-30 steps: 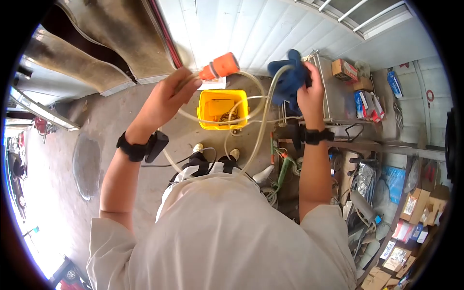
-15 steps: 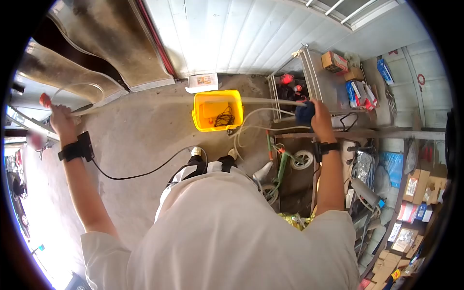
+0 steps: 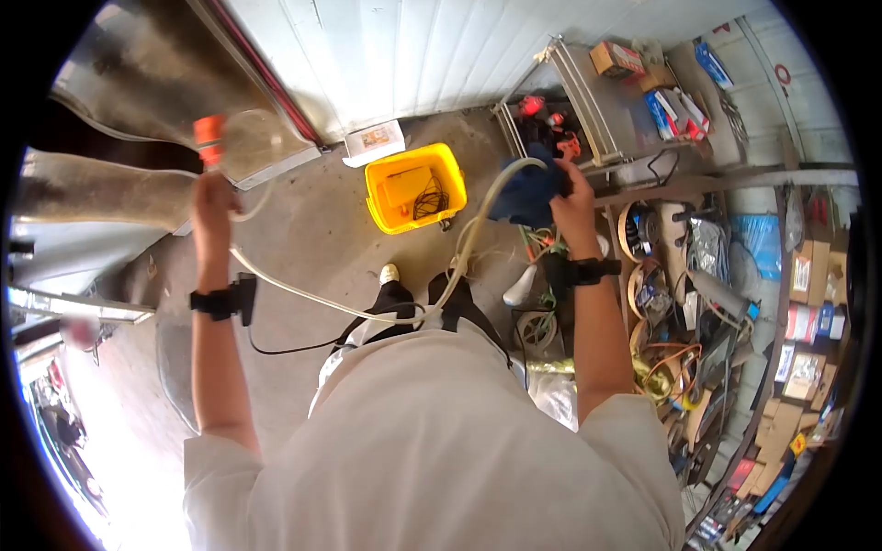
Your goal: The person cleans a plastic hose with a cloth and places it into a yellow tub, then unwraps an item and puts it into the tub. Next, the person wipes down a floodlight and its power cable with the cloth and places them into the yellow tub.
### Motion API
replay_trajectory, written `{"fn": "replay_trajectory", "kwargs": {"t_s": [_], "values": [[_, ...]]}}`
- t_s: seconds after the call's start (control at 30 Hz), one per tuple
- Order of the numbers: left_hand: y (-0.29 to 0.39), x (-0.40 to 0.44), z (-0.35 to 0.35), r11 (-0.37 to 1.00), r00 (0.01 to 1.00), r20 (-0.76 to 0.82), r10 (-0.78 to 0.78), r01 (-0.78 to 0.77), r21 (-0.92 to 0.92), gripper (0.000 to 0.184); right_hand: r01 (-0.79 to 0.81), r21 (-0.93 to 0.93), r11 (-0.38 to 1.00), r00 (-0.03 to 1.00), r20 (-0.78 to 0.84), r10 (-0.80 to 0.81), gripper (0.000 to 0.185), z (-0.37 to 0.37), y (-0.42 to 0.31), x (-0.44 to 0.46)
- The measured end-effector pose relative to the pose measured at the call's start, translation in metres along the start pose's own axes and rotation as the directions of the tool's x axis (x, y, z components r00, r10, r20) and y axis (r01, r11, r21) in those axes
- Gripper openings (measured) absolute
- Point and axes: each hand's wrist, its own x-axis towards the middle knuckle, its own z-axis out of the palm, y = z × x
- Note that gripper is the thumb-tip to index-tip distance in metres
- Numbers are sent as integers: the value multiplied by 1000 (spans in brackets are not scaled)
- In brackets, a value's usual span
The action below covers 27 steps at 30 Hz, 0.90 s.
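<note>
My left hand (image 3: pixel 213 207) is closed around the pale hose just below its orange fitting (image 3: pixel 209 140), which points up at the upper left. From there the clear hose (image 3: pixel 312 298) sags in front of my waist and curves up to the right. My right hand (image 3: pixel 574 207) grips a dark blue cloth (image 3: pixel 525 195), and the hose passes over that cloth. Beyond and between the hands, a yellow bucket (image 3: pixel 375 174) stands on the floor with a yellow item and a black cable inside.
A white tray (image 3: pixel 390 138) lies by the wall. At the right are a metal rack (image 3: pixel 588 101) with boxes, a small green bike with a white saddle (image 3: pixel 520 286), and shelves of cartons (image 3: pixel 804 372). Curved brown panels (image 3: pixel 101 188) lean at the upper left.
My left hand first swung far out left, stretching the hose, and has now come back inward. The hose hangs slack again. My right hand keeps the blue cloth, slightly further left than half a second ago.
</note>
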Motion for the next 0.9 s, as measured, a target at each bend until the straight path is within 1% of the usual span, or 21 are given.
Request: {"fn": "replay_trajectory", "kwargs": {"t_s": [0.03,0.07,0.13,0.2,0.27,0.3,0.4,0.43,0.5,0.53,0.57,0.6,0.63,0.67,0.73,0.77,0.8,0.83,0.87,0.9], "values": [[9,-8,28,997,988,142,-56,48,58,18,53,-53,997,999,9,-52,42,14,-11,-7],[22,-17,54,989,955,276,-112,81,120,19,110,-106,988,994,22,-109,44,27,-25,-10],[67,-46,106,982,852,519,-72,-31,186,19,243,-225,944,970,46,-239,45,54,-44,-20],[86,-68,136,965,753,652,-86,-99,242,20,385,-346,856,921,85,-380,45,78,-55,-36],[93,-87,161,963,723,681,-116,-87,256,24,423,-381,823,900,70,-430,43,101,-55,-54],[93,-98,170,960,711,690,-135,-78,268,26,443,-393,806,888,69,-455,42,109,-55,-63],[83,-125,187,923,781,612,-127,-132,361,29,394,-324,860,919,149,-365,43,114,-67,-79],[83,-132,186,958,808,568,-158,-15,287,22,455,-293,841,890,111,-443,41,112,-58,-81],[101,-139,175,934,817,500,-287,122,337,20,306,-142,941,939,205,-275,36,92,-59,-89],[109,-146,169,912,809,466,-358,195,362,19,208,-73,975,947,262,-183,34,80,-58,-97],[101,-152,163,906,853,415,-316,141,400,15,91,51,995,970,221,-100,28,73,-38,-104],[98,-159,155,912,874,380,-303,150,382,14,14,141,990,996,90,-26,27,62,-20,-112],[95,-162,147,919,897,339,-284,155,362,12,-46,239,970,998,-32,55,27,51,-13,-115],[94,-166,138,926,918,294,-265,157,344,11,-18,463,886,983,-155,101,36,34,-7,-127],[97,-176,122,916,938,208,-276,192,351,14,-45,440,897,995,-63,80,36,-40,78,-148],[100,-182,113,912,946,166,-279,207,355,16,-114,815,568,989,38,144,37,-60,56,-159],[102,-188,103,910,949,133,-285,224,350,16,-161,982,97,969,139,205,39,-79,31,-171],[104,-193,94,909,952,102,-288,238,341,17,-149,980,130,970,120,210,42,-102,20,-180],[107,-198,88,911,955,73,-287,249,328,17,-159,943,291,906,22,423,45,-130,48,-183],[114,-202,84,912,962,61,-268,233,337,19,-204,640,741,962,-11,275,43,-143,25,-189]]}}
